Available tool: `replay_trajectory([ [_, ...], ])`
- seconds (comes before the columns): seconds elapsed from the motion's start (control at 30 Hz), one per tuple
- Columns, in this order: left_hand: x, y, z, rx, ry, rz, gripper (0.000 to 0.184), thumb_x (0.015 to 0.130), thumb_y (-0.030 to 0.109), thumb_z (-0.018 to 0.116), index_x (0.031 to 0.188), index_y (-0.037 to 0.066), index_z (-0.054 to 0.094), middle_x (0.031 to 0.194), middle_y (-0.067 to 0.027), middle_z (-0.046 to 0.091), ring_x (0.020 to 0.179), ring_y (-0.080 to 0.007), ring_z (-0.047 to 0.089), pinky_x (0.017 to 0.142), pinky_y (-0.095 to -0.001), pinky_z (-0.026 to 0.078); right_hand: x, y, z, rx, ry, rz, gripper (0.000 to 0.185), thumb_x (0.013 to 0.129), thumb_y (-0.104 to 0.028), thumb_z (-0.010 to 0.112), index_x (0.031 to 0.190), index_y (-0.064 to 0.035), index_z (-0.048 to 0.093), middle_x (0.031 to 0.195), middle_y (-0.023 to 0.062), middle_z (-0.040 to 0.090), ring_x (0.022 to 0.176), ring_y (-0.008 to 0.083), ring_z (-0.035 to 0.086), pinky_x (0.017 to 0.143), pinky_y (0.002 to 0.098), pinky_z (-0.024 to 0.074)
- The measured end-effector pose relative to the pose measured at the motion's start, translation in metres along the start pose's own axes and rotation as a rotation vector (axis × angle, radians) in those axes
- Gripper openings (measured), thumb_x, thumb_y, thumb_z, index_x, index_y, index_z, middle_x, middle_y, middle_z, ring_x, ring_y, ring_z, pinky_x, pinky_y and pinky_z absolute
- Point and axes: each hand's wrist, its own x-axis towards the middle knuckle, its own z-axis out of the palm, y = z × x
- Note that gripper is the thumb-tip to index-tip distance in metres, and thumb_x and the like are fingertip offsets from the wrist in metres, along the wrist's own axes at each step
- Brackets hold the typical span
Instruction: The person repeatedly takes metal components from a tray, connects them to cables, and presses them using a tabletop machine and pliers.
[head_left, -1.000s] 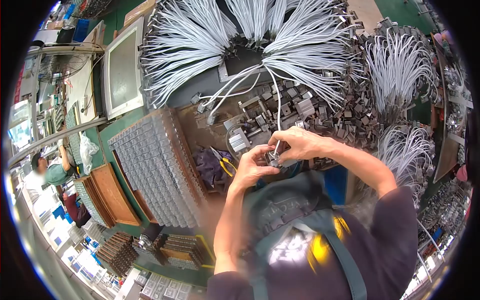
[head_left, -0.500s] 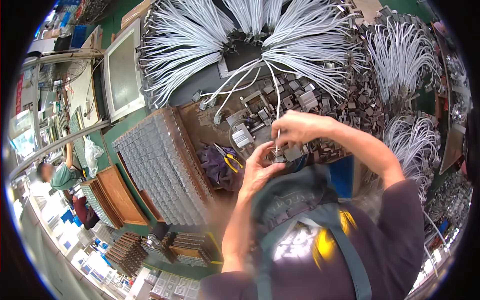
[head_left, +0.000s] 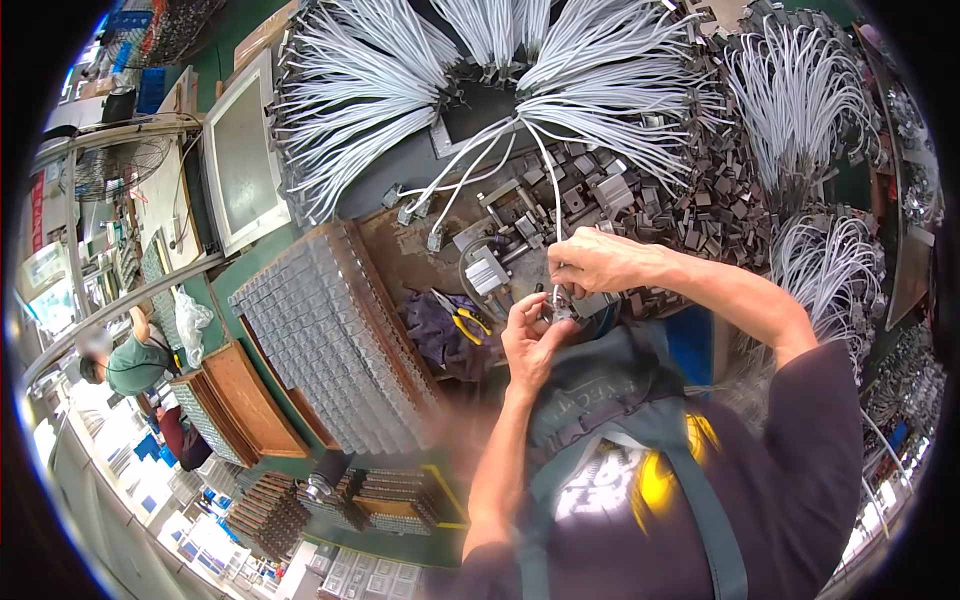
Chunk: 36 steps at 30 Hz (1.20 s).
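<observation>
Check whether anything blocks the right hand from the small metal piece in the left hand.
Nothing visible blocks it. Only the white cable, pinched by the right hand, spans the short gap down to the small metal piece in the left hand. The yellow-handled pliers lie off to the left.

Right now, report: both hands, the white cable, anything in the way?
Left hand holding small silver metal part. Right hand pinching thin white cable just above it. Yellow-handled pliers on dark purple cloth to the left, clear of both hands.
</observation>
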Motion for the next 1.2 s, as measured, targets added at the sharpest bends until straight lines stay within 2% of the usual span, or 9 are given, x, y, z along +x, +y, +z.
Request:
replay_trajectory([
  [0.1, 0.005, -0.004, 0.002, 0.015, 0.008, 0.045, 0.058, 0.087, -0.008, 0.075, 0.136, 0.003, 0.047, 0.116, -0.0126, 0.067, 0.082, -0.0105, 0.067, 0.069, -0.0219, 0.053, -0.009, 0.001, -0.007, -0.115, -0.015, -0.080, 0.030, 0.085, -0.020, 0.076, 0.097, 0.0049, 0.064, 0.080, 0.0176, 0.074, 0.075, 0.0287, 0.074, 0.067, 0.0373, 0.0565],
  [0.23, 0.008, -0.003, 0.002, 0.030, 0.010, -0.006, 0.061, 0.086, -0.006, 0.077, 0.138, 0.004, 0.047, 0.116, -0.0099, 0.067, 0.081, -0.0050, 0.060, 0.067, -0.0197, 0.049, -0.008, 0.001, -0.007, -0.150, -0.011, -0.072, 0.043, 0.072, -0.022, 0.084, 0.101, 0.0037, 0.064, 0.084, 0.0172, 0.074, 0.079, 0.0308, 0.073, 0.070, 0.0385, 0.0567],
  [0.33, 0.009, 0.005, -0.001, 0.244, -0.049, -0.004, 0.057, 0.088, -0.009, 0.072, 0.136, 0.003, 0.044, 0.126, -0.0150, 0.064, 0.095, -0.0198, 0.072, 0.082, -0.0305, 0.060, -0.007, 0.006, -0.004, -0.174, 0.035, -0.100, 0.044, 0.071, -0.022, 0.084, 0.102, 0.0032, 0.064, 0.084, 0.0172, 0.074, 0.080, 0.0323, 0.073, 0.071, 0.0391, 0.0566],
  [0.47, 0.010, 0.002, -0.008, 0.370, -0.109, -0.009, 0.056, 0.087, -0.009, 0.073, 0.135, 0.004, 0.045, 0.126, -0.0151, 0.064, 0.096, -0.0200, 0.072, 0.084, -0.0303, 0.060, -0.008, 0.011, 0.000, -0.231, 0.052, -0.120, 0.043, 0.072, -0.023, 0.083, 0.101, 0.0029, 0.065, 0.085, 0.0176, 0.074, 0.079, 0.0329, 0.073, 0.070, 0.0397, 0.0565],
  [0.53, 0.011, -0.001, -0.004, 0.120, -0.030, -0.007, 0.055, 0.087, -0.008, 0.073, 0.134, 0.002, 0.046, 0.123, -0.0151, 0.065, 0.094, -0.0205, 0.072, 0.083, -0.0308, 0.060, -0.008, 0.011, 0.003, -0.213, 0.077, -0.111, 0.039, 0.076, -0.022, 0.081, 0.100, 0.0034, 0.065, 0.083, 0.0185, 0.074, 0.077, 0.0334, 0.073, 0.068, 0.0401, 0.0561],
  [0.63, 0.010, -0.002, 0.004, -0.055, 0.054, -0.011, 0.051, 0.088, -0.005, 0.075, 0.131, 0.001, 0.050, 0.117, -0.0123, 0.067, 0.090, -0.0134, 0.069, 0.076, -0.0254, 0.057, -0.003, 0.018, 0.005, -0.132, 0.055, -0.124, 0.034, 0.081, -0.021, 0.077, 0.100, 0.0040, 0.065, 0.080, 0.0189, 0.074, 0.076, 0.0341, 0.073, 0.067, 0.0396, 0.0558],
  [0.77, 0.011, -0.005, 0.005, -0.105, 0.087, -0.038, 0.043, 0.089, -0.004, 0.074, 0.127, 0.000, 0.053, 0.114, -0.0126, 0.067, 0.089, -0.0173, 0.071, 0.080, -0.0305, 0.061, -0.006, 0.018, 0.007, -0.136, 0.076, -0.117, 0.028, 0.085, -0.018, 0.074, 0.100, 0.0043, 0.064, 0.078, 0.0203, 0.073, 0.075, 0.0342, 0.073, 0.065, 0.0395, 0.0552],
  [1.03, 0.030, -0.015, 0.006, -0.093, 0.174, -0.092, 0.021, 0.094, 0.006, 0.072, 0.113, 0.001, 0.064, 0.094, -0.0072, 0.072, 0.070, -0.0114, 0.067, 0.059, -0.0236, 0.056, -0.009, 0.007, 0.005, -0.170, 0.055, -0.104, 0.070, 0.064, -0.044, 0.091, 0.095, 0.0129, 0.063, 0.076, 0.0243, 0.069, 0.074, 0.0373, 0.072, 0.063, 0.0402, 0.0568],
  [1.2, 0.048, -0.019, 0.014, -0.170, 0.241, -0.205, 0.020, 0.094, 0.009, 0.073, 0.110, 0.002, 0.063, 0.091, -0.0056, 0.072, 0.066, -0.0063, 0.062, 0.052, -0.0193, 0.048, -0.006, 0.005, 0.009, -0.266, 0.054, -0.015, 0.067, 0.062, -0.042, 0.092, 0.091, 0.0106, 0.062, 0.076, 0.0261, 0.069, 0.076, 0.0392, 0.072, 0.065, 0.0421, 0.0573],
])
